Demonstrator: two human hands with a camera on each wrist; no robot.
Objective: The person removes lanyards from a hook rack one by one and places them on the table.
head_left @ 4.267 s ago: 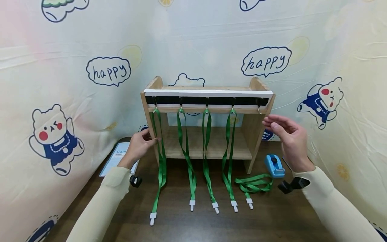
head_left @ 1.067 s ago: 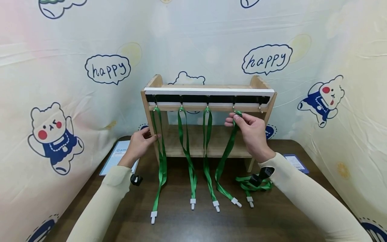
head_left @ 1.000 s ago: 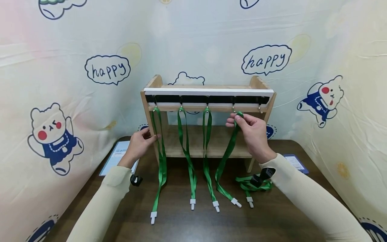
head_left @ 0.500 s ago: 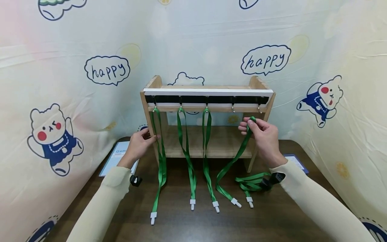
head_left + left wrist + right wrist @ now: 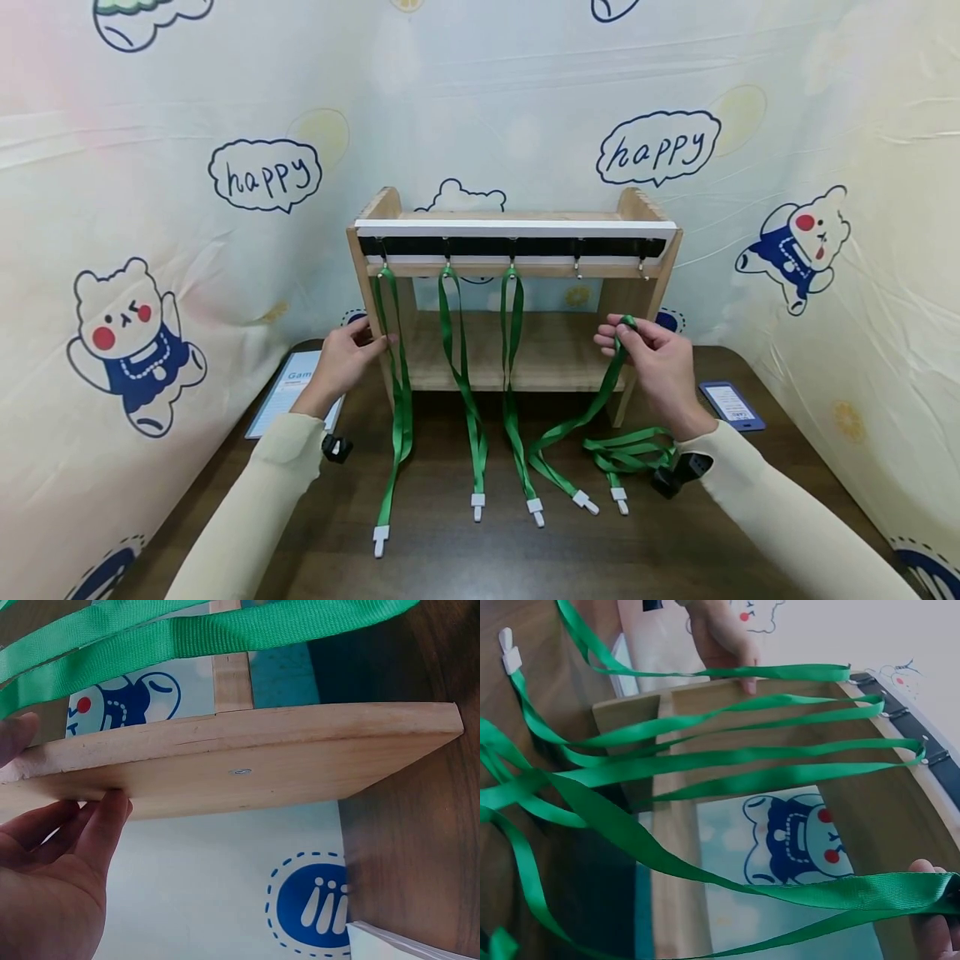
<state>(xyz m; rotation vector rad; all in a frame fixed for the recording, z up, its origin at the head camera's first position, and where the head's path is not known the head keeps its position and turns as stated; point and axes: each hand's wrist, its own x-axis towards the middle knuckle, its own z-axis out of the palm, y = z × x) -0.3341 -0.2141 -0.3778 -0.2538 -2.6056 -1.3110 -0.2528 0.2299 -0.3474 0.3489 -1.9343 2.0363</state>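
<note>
1. I am pinching the looped top of a green lanyard [image 5: 581, 417] between thumb and curled fingers of my right hand [image 5: 656, 367], in front of the right end of the wooden rack [image 5: 633, 208].
2. The strap is running from my fingertips down and to my left, its long axis slanting toward the table [image 5: 450, 567], where its white clip [image 5: 585, 502] is lying on the wood.
3. The two bare hooks [image 5: 578, 267] are sitting above my right hand and a little further back, under the black strip; the loop is hanging clear of both, touching neither.
4. My right hand is the nearer one to those hooks; my left is well apart, at the other end of the rack.
5. My right wrist is lifting off the table, palm turned inward, the forearm coming in from lower right.
6. My left hand [image 5: 345, 358] is gripping the rack's left side panel [image 5: 247, 769], thumb on one face, fingers curling under the edge.
7. Three other lanyards [image 5: 465, 375] are hanging from the left hooks, and a loose lanyard bundle [image 5: 630, 454] is lying just under my right wrist.
</note>
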